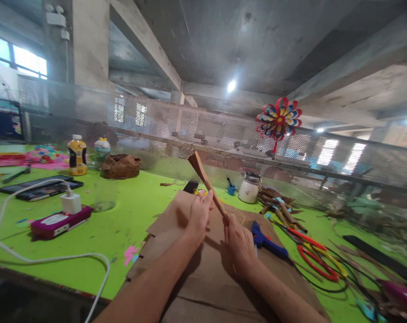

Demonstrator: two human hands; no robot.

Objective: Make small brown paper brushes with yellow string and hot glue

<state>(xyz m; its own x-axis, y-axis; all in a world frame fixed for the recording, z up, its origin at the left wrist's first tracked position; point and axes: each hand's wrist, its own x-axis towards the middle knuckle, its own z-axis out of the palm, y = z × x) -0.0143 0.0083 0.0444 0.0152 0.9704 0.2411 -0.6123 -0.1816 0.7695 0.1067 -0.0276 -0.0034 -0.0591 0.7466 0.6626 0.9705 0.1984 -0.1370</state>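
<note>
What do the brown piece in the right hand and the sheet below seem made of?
Brown piece: possibly dried husk or wood, matte, given its uneven brown tones and flared end. Sheet: likely cardboard, dull, plain brown, with a notched left edge.

Brown strip [205, 177], flared upper end, leaning left

Daylight burned white through the window [30, 58] at ten o'clock, and a ceiling lamp [231, 85] near one o'clock glared inside a hazy bloom. The concrete ceiling [203, 40] toward twelve was dim and grey, while the desk [129, 224] looked bright. Soft shadows from the hands [201, 214] [239, 240] fell on the cardboard [203, 280] toward six o'clock. The mesh screen [197, 125] appeared smeared, and the wide view stretched the forearms [153, 285] toward five and seven.
</note>
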